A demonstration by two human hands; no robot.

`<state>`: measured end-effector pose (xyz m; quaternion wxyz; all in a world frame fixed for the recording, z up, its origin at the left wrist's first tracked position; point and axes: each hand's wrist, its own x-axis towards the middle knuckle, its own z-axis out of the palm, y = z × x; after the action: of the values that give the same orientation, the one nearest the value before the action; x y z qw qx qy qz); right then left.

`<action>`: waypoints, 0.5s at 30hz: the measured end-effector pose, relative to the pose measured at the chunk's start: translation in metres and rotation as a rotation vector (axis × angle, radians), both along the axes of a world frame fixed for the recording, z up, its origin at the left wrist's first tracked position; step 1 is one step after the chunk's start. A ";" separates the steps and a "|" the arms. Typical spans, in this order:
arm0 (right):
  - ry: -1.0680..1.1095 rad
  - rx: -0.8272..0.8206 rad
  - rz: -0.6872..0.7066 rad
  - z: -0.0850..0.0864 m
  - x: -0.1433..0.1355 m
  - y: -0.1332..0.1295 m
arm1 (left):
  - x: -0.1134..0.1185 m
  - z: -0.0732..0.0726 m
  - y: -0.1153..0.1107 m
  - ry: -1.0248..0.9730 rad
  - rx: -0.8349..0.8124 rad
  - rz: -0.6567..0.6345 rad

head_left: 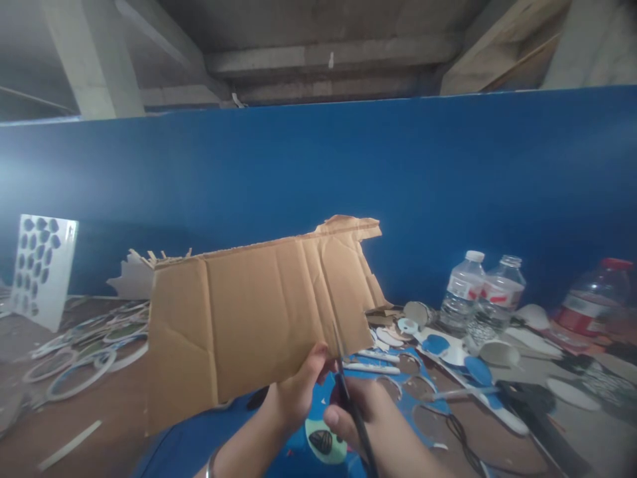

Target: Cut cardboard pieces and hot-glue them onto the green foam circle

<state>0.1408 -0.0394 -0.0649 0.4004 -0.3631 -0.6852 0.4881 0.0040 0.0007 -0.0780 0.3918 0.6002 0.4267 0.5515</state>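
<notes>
A large creased sheet of brown cardboard [253,299] stands tilted in front of me, its upper right corner torn and ragged. My left hand [303,382] grips its lower edge, with the thumb on the near face. In my right hand [365,411] is a pair of black-handled scissors [342,372], closed in by the fingers. Their blade points up and lies over the cardboard's near face, just right of my left thumb. The far side of the sheet is hidden. Below my hands lies a pale green piece with a black drawing [321,441].
White rings [82,375] are piled at left, near a white panel with holes [42,269]. Clear bottles [462,289] and a red-capped bottle [594,299] stand at right. Blue and white scraps [438,344], a black tool [530,401] and a cable [462,438] lie nearer. A blue wall [318,166] rises behind.
</notes>
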 end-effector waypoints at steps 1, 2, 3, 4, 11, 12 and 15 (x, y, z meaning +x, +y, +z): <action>-0.005 -0.005 -0.001 -0.001 0.000 0.000 | 0.000 0.001 0.000 -0.001 -0.005 -0.007; -0.016 -0.010 -0.007 -0.002 0.000 0.001 | 0.000 0.001 0.000 -0.002 -0.006 -0.014; -0.033 -0.010 -0.018 -0.003 -0.001 0.001 | 0.000 0.002 0.000 -0.002 -0.005 -0.023; -0.053 -0.004 -0.032 -0.004 -0.001 0.001 | 0.000 0.002 0.000 0.000 -0.003 -0.034; -0.052 0.014 -0.022 -0.007 -0.002 0.004 | -0.001 0.008 -0.003 0.064 0.039 -0.016; -0.040 0.010 -0.021 -0.008 -0.002 0.004 | -0.001 0.010 -0.004 0.070 0.035 -0.011; -0.020 -0.004 -0.036 -0.009 -0.002 0.004 | 0.000 0.014 -0.007 0.102 0.044 -0.003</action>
<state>0.1392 -0.0359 -0.0743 0.4017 -0.3808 -0.6816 0.4786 0.0035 -0.0060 -0.0635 0.3571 0.6367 0.4329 0.5288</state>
